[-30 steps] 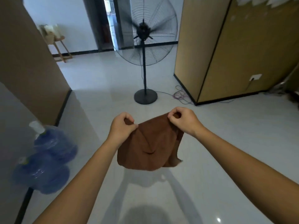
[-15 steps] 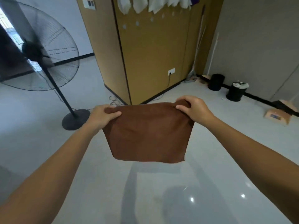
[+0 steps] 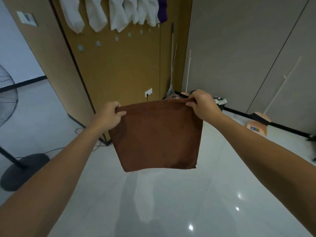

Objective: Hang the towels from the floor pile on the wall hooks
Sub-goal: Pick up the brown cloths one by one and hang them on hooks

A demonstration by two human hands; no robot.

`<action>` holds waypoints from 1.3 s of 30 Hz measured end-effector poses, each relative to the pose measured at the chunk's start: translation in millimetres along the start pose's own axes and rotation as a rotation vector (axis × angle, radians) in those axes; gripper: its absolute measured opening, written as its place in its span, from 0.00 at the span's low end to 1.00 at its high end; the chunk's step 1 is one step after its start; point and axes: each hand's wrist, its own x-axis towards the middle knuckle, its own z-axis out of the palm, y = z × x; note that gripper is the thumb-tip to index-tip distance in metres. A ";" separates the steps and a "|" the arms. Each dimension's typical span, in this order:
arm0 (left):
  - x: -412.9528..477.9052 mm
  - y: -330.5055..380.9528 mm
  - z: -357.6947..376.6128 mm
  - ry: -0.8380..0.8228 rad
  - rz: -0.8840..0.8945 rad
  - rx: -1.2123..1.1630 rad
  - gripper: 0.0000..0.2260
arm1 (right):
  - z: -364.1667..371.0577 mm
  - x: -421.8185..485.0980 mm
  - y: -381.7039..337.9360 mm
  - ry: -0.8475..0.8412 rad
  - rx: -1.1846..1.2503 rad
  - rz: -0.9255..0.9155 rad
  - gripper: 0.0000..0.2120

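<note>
- Head view showed the brown towel [image 3: 157,134] held in the air before the wood panel [image 3: 119,69], top edge running side to side.
- Above and beyond that edge, free hooks [image 3: 98,43] sat on the panel.
- Both arms reached toward the panel; the left hand [image 3: 109,115] and the right hand [image 3: 201,106] each pinched a top corner, fingers curled.

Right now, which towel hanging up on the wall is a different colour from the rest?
The purple towel at the row's right end; the other hanging towels are all white.
</note>
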 end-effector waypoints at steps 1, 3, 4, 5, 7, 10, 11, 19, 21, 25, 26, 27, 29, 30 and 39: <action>19.1 0.9 3.0 -0.009 0.004 -0.031 0.07 | 2.9 15.4 -0.8 -0.009 0.008 0.011 0.06; 54.9 1.0 9.7 0.003 0.018 -0.115 0.03 | 10.7 45.3 0.4 -0.028 0.035 0.026 0.06; 71.0 -0.8 12.9 0.015 0.015 -0.158 0.02 | 15.7 59.7 2.7 -0.045 0.048 0.022 0.07; 85.8 -3.0 15.1 0.028 0.007 -0.194 0.01 | 21.3 74.2 4.8 -0.066 0.054 0.012 0.08; 114.3 -9.0 19.0 0.043 -0.019 -0.243 0.03 | 32.3 102.8 8.3 -0.104 0.060 -0.009 0.10; 156.2 -17.2 23.8 0.050 -0.040 -0.248 0.05 | 51.9 147.2 15.1 -0.139 0.075 -0.008 0.10; 170.3 -19.3 25.1 0.054 -0.051 -0.250 0.06 | 59.2 162.4 17.6 -0.138 0.078 -0.005 0.10; 275.2 -32.2 30.2 0.107 -0.135 -0.302 0.13 | 119.1 299.6 34.4 -0.164 0.075 -0.125 0.18; 296.6 -37.3 28.6 0.105 -0.185 -0.308 0.13 | 133.1 331.9 40.7 -0.180 0.103 -0.187 0.18; 337.3 -53.8 30.3 0.154 -0.310 -0.314 0.10 | 164.7 401.9 54.1 -0.228 0.233 -0.280 0.17; 345.8 -60.4 31.3 0.176 -0.332 -0.314 0.10 | 172.3 417.5 54.6 -0.244 0.255 -0.314 0.16; 353.8 -66.1 31.3 0.198 -0.348 -0.303 0.10 | 178.9 432.0 54.2 -0.261 0.275 -0.347 0.16; 370.4 -77.2 30.6 0.238 -0.374 -0.242 0.09 | 190.6 459.1 51.0 -0.295 0.323 -0.390 0.15; 379.2 -82.9 29.2 0.251 -0.380 -0.192 0.08 | 196.4 471.7 48.1 -0.307 0.336 -0.413 0.14; 476.5 -142.0 16.2 0.429 -0.424 -0.116 0.07 | 261.7 591.1 -9.6 -0.443 0.376 -0.462 0.04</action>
